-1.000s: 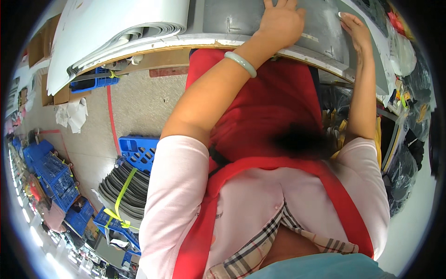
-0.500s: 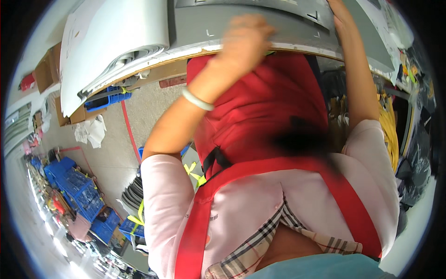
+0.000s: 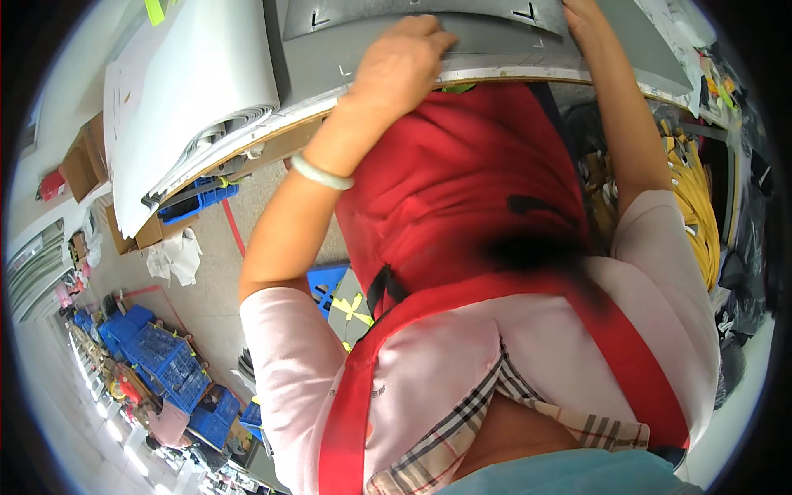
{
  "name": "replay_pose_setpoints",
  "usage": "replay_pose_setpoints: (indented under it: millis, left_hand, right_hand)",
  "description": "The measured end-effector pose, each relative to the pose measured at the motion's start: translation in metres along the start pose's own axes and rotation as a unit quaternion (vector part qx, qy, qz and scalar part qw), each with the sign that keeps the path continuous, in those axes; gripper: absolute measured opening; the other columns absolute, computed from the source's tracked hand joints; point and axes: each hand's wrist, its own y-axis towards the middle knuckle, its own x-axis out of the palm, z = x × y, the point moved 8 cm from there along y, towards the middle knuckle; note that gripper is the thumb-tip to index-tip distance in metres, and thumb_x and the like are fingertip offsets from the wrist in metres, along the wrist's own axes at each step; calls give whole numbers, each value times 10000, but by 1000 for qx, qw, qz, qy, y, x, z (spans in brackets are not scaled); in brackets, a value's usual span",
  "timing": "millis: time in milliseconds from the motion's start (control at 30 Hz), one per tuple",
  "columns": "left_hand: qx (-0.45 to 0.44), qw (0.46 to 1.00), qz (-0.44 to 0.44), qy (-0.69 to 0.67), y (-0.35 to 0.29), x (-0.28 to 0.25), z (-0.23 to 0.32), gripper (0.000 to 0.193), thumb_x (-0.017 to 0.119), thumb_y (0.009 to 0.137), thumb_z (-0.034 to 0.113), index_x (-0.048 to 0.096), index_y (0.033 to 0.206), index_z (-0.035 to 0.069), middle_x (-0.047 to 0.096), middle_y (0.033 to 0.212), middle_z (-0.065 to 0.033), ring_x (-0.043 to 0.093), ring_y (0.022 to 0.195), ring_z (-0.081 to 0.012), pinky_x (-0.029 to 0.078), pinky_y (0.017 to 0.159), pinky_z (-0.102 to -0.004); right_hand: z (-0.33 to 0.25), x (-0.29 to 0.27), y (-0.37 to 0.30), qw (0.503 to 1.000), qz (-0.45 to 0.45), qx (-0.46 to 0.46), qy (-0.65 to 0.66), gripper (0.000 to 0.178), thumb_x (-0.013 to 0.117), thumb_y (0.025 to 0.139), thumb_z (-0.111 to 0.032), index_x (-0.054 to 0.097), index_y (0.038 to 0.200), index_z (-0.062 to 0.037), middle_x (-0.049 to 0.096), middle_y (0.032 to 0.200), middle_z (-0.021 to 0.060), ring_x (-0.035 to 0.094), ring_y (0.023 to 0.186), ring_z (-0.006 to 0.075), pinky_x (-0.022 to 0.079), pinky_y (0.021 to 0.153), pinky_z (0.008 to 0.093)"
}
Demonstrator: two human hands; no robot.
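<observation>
My left hand (image 3: 402, 64) rests at the near edge of a dark grey curved template (image 3: 462, 31) with black L-shaped slots. Its fingers are curled and drawn together; whatever they may hold is hidden. Under the template lies grey sheet material (image 3: 330, 66) with small white corner marks along its near side. At the template's right end is my right hand (image 3: 582, 23), cut by the top of the picture, so its fingers are mostly out of sight.
A thick roll of white sheet (image 3: 194, 91) lies left on the table and overhangs its front edge. On the floor to the left stand blue crates (image 3: 165, 355) and cardboard boxes (image 3: 87, 157). Yellow bundled material (image 3: 691, 206) hangs at the right, below the table.
My left hand, blurred before, has come to the template's edge and is steadier. The whole view has shifted, and more of the template's slots show. My right hand stays at its right end.
</observation>
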Motion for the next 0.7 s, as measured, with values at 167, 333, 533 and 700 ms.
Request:
replay_pose_setpoints:
  millis: [167, 333, 533, 700]
  left_hand:
    - [88, 996, 30, 8, 69, 59, 46, 281, 638, 823, 45, 729, 1088, 63, 685, 1040, -122, 668, 1013, -336, 558, 869, -444]
    - [84, 996, 34, 8, 135, 108, 66, 224, 685, 835, 88, 744, 1043, 27, 729, 977, -197, 725, 877, -327, 603, 737, -435]
    - [37, 998, 57, 3, 144, 112, 37, 224, 650, 880, 125, 745, 1037, -3, 729, 924, -194, 707, 829, -286, 595, 710, -419]
    - [-67, 994, 62, -64, 120, 75, -7, 253, 603, 912, 153, 739, 1041, -16, 716, 878, -180, 677, 793, -257, 575, 713, -410]
  right_hand:
    - [-26, -1, -3, 999, 32, -31, 26, 246, 669, 1001, -122, 625, 1238, -75, 706, 1137, 60, 692, 1001, 172, 581, 896, 325]
    - [-74, 27, -41, 988, -5, -98, 117, 274, 667, 1006, -139, 603, 1267, -88, 698, 1159, 59, 689, 1033, 180, 577, 911, 335]
    - [-53, 22, -67, 988, -24, -124, 86, 119, 657, 1017, -157, 620, 1117, -104, 691, 1028, 8, 671, 939, 124, 564, 847, 292]
    - [-18, -11, -84, 991, 72, -82, -77, 328, 711, 972, -251, 671, 1243, -70, 682, 1131, -4, 654, 1016, 133, 509, 906, 276]
